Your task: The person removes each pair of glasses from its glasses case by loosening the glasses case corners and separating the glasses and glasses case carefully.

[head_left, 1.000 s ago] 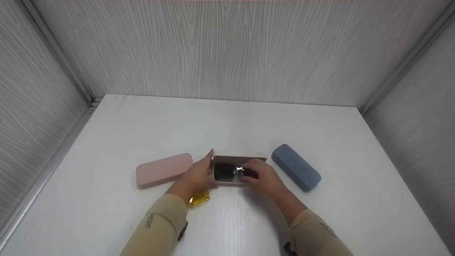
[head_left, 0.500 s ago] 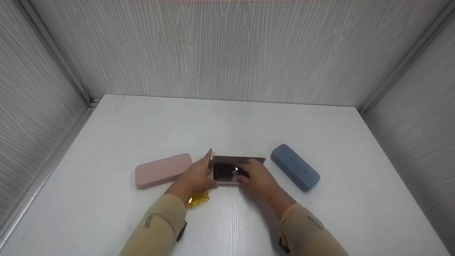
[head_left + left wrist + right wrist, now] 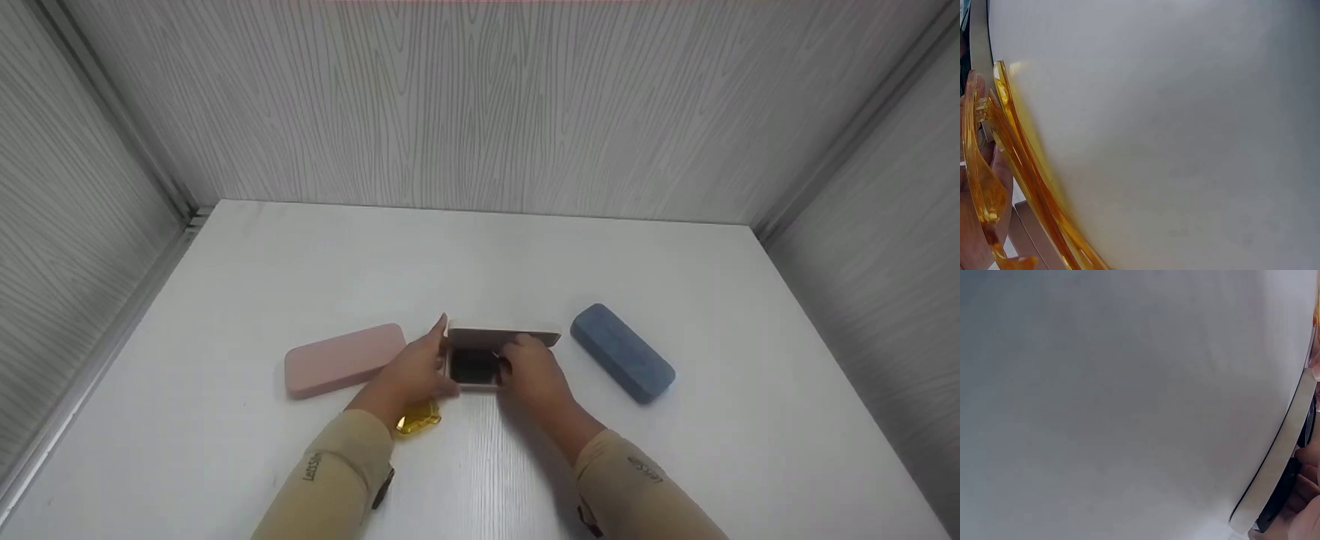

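In the head view, an open, cream-coloured glasses case point(image 3: 504, 339) lies at the middle of the table, its lid raised at the back. Black sunglasses point(image 3: 473, 367) sit inside it, one dark lens showing. My left hand point(image 3: 414, 369) grips the case's left end, thumb at the front and fingers at the back. With curled fingers, my right hand point(image 3: 537, 375) holds the sunglasses near their middle and covers their right half. The right wrist view shows the case's pale wall point(image 3: 1282, 458) with the dark frame at my fingers. Amber glasses point(image 3: 1027, 169) lie under my left wrist.
A pink glasses case point(image 3: 345, 360) lies left of my left hand, and a blue glasses case point(image 3: 624, 354) lies slanted to the right. Both are closed. Wood-grained panels point(image 3: 480, 105) enclose the white table point(image 3: 480, 255) at the back and sides.
My right hand has moved left along the sunglasses and now hides their shiny bridge. The raised lid has tipped slightly forward. My left hand stays in place.
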Demonstrator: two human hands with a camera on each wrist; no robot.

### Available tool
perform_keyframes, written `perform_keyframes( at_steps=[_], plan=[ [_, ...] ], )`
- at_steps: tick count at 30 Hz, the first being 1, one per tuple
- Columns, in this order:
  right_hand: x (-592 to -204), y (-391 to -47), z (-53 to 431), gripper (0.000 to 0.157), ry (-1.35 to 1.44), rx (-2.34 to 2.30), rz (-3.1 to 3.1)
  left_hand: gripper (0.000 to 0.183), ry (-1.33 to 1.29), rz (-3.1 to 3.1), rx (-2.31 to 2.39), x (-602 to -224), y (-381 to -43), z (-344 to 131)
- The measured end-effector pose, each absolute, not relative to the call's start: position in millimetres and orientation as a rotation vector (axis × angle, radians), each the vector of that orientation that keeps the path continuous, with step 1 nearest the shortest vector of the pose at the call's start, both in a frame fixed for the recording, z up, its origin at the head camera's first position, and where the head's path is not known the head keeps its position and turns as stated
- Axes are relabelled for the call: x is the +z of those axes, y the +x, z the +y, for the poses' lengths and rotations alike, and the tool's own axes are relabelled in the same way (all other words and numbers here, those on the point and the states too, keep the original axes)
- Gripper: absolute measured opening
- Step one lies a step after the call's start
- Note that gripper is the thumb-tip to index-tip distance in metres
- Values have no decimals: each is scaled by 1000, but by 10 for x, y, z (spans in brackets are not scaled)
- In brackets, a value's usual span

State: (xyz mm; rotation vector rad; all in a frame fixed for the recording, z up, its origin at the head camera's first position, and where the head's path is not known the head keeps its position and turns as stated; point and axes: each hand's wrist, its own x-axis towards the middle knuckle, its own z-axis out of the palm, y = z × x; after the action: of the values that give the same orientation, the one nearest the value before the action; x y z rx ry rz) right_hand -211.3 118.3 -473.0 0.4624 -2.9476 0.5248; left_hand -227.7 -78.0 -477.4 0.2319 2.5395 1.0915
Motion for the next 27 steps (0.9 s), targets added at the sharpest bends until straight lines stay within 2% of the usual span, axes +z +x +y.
perform_keyframes(
  at_steps=[6, 12, 18, 27],
  plan=[
    [-4722, -2101, 1183, 11, 391, 582, -2964, 116, 260, 2531, 1123, -4780, -2274, -796],
    [-4662, -2064, 1229, 8, 419, 538, -2941, 116, 244, 2507, 1139, -4783, -2270, -792],
    [-4556, -2044, 1288, 14, 405, 556, -2919, 115, 215, 2488, 1154, -4778, -2280, -770],
    [-4420, -1973, 1367, 11, 423, 670, -2905, 109, 209, 2492, 1133, -4772, -2274, -769]
  ],
)
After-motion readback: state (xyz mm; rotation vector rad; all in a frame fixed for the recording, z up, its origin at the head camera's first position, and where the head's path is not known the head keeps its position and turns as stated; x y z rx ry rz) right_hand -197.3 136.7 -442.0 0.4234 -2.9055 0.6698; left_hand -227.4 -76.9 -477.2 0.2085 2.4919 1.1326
